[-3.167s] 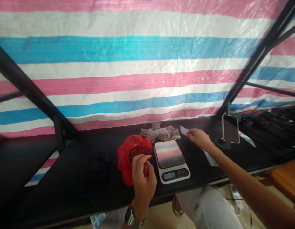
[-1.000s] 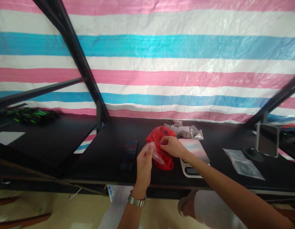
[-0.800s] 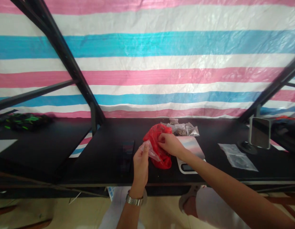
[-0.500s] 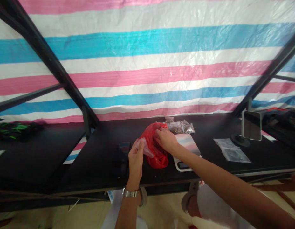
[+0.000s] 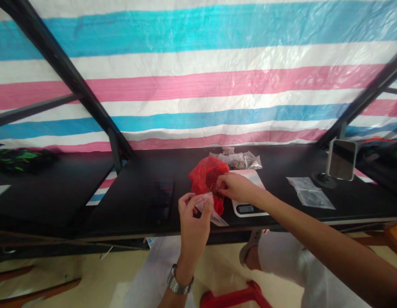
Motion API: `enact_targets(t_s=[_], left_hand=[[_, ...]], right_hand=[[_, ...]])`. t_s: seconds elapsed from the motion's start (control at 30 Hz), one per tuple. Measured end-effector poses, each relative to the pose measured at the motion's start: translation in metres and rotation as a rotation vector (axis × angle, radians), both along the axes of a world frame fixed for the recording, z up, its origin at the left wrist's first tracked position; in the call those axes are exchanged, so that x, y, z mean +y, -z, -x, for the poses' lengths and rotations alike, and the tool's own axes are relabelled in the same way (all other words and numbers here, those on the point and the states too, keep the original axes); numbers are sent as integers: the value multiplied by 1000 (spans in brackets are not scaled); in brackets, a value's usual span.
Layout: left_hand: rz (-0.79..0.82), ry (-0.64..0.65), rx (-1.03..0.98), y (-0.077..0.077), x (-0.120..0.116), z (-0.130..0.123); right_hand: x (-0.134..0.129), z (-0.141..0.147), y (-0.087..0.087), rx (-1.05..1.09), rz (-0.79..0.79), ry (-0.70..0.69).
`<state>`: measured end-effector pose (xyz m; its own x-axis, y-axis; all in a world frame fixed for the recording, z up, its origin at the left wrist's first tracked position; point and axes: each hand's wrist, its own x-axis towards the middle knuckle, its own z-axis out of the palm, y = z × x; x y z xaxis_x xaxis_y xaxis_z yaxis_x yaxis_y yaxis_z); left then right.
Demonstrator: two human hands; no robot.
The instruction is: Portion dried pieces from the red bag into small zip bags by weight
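My left hand (image 5: 195,214) pinches a small clear plastic bag (image 5: 219,220) in front of the red plastic bag (image 5: 203,171). The red bag stands open on the black table, with small dark brownish bits visible inside. At its mouth is my right hand (image 5: 237,186), fingers closed together; whatever they hold is too small to make out. Under my right forearm lies a white kitchen scale (image 5: 246,209) with a grey display. Several filled clear packets (image 5: 237,161) lie behind the scale.
Flat clear bags (image 5: 310,193) lie on the right of the black table (image 5: 137,188), beside a phone-like device on a stand (image 5: 342,160). A dark flat object (image 5: 161,201) lies left of the red bag. A striped tarp (image 5: 201,81) hangs behind, between slanted black frame bars.
My left hand has moved toward the right with the clear bag, now in front of the red bag. My right hand has drawn back to the red bag's near right edge. The view has tilted down.
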<state>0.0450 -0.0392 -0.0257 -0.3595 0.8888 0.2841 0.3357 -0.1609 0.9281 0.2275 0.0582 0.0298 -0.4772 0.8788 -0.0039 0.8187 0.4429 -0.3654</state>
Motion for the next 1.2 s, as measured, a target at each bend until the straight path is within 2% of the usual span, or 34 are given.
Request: enact_targets(t_s=[0.1, 0.17, 0.27, 0.33, 0.43, 0.57, 0.67, 0.77, 0.9, 1.0, 1.1, 1.2], left_hand=[[97, 33, -63, 11, -22, -11], [101, 41, -47, 17, -31, -15], [59, 52, -25, 22, -33, -17], [26, 41, -85, 23, -30, -17], [19, 38, -215, 26, -24, -13], [116, 58, -440, 31, -17, -6], [141, 79, -692, 29, -15, -5], [95, 18, -862, 24, -13, -4], [116, 51, -891, 21, -11, 1], [192, 64, -825, 18, -14, 8], [283, 34, -790, 9, -23, 12], [341, 95, -845, -2, -34, 8]], right_hand=[[-8, 1, -3, 25, 35, 0], [-14, 1, -3, 51, 52, 1], [-22, 4, 0, 114, 79, -12], [-26, 8, 2, 179, 71, -1], [-30, 16, 3, 323, 75, 50], [-27, 36, -2, 534, 208, 82], [-22, 55, -8, 579, 278, 63], [-17, 67, -15, 603, 261, 54], [-11, 56, -23, 571, 175, 118], [-9, 37, -17, 410, 88, 161], [-12, 25, -5, 285, 28, 117], [-19, 24, 6, 245, 23, 28]])
